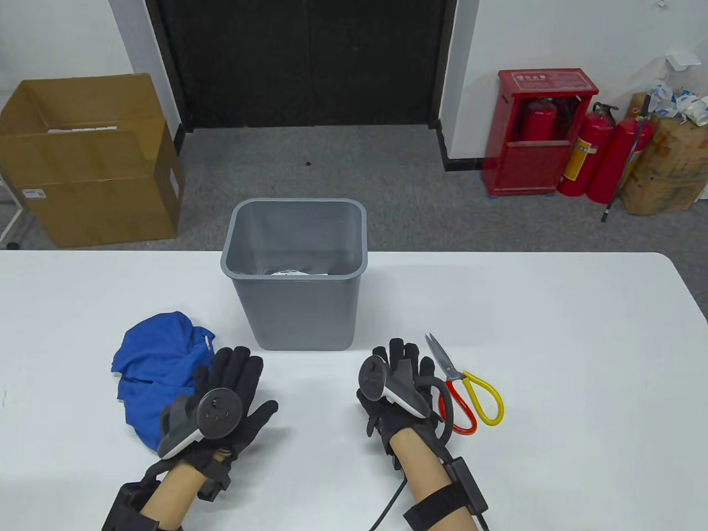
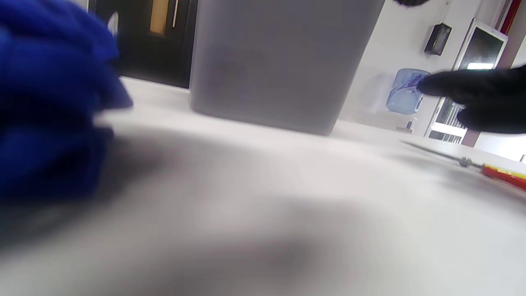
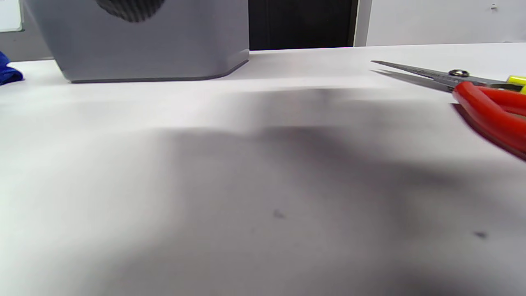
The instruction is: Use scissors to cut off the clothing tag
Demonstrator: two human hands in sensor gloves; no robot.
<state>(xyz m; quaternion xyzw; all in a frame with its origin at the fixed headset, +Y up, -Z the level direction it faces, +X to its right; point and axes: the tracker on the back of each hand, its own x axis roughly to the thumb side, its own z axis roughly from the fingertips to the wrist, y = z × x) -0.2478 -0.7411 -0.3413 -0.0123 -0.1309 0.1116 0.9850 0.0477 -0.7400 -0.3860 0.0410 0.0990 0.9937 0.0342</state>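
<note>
Lower left of the table view: crumpled blue garment [image 1: 156, 371] on the white table [image 1: 553, 332], a small white tag [image 1: 208, 341] at its right edge, hard to make out. Lower centre-right: scissors [image 1: 463, 381] flat on the table, blades closed and aimed up-left, one red loop, one yellow. Just left of the scissors: right hand [image 1: 399, 387], palm down, fingers spread flat, holding nothing; whether touching the red loop, cannot tell. Beside the garment's right edge: left hand [image 1: 227, 398], fingers spread, palm down, gripping nothing, overlapping the cloth's edge. Centre: grey plastic bin [image 1: 296, 274] upright, something white at its bottom. Upper left: cardboard box [image 1: 88, 160] on the floor. Upper right: red extinguisher cabinet [image 1: 534, 133] with loose fire extinguishers [image 1: 600, 152] alongside.
</note>
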